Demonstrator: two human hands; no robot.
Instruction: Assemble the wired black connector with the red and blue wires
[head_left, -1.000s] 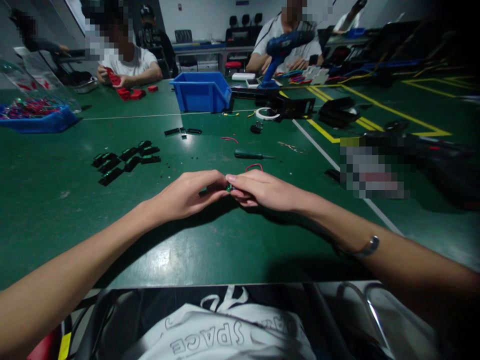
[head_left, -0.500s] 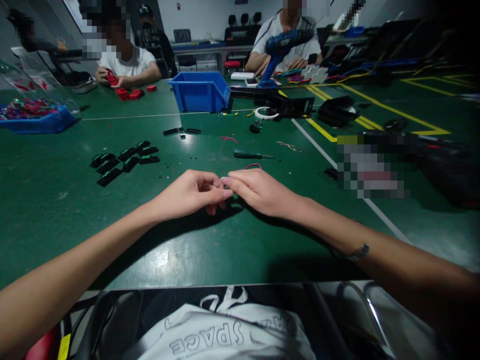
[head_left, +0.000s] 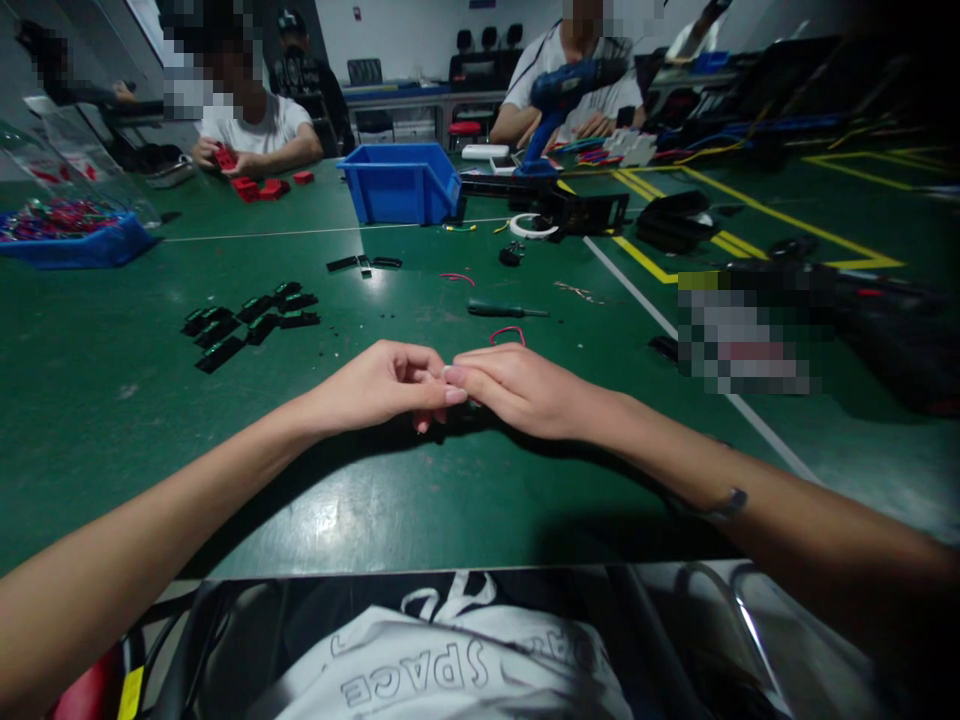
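Note:
My left hand (head_left: pixel 405 385) and my right hand (head_left: pixel 517 388) meet at the fingertips over the green table (head_left: pixel 315 510). Both are closed in a pinch, and whatever sits between them is mostly hidden; only a small dark bit shows under the right thumb. Just beyond the right hand lies a loop of red wire (head_left: pixel 507 331). Behind that is a screwdriver (head_left: pixel 501 309) with a dark handle. Several small black parts with green on them (head_left: pixel 255 318) lie in a cluster to the left of my hands.
A blue bin (head_left: pixel 401 185) stands at the back middle, near a blue cordless drill (head_left: pixel 559 105). At far left is a blue tray (head_left: pixel 112 243) of coloured pieces. Black cases (head_left: pixel 675 220) lie to the right. Two people in white shirts work across the table.
My right hand has dropped slightly towards me, with its thumb shifted a little, showing more of the red wire loop. The left hand has hardly moved.

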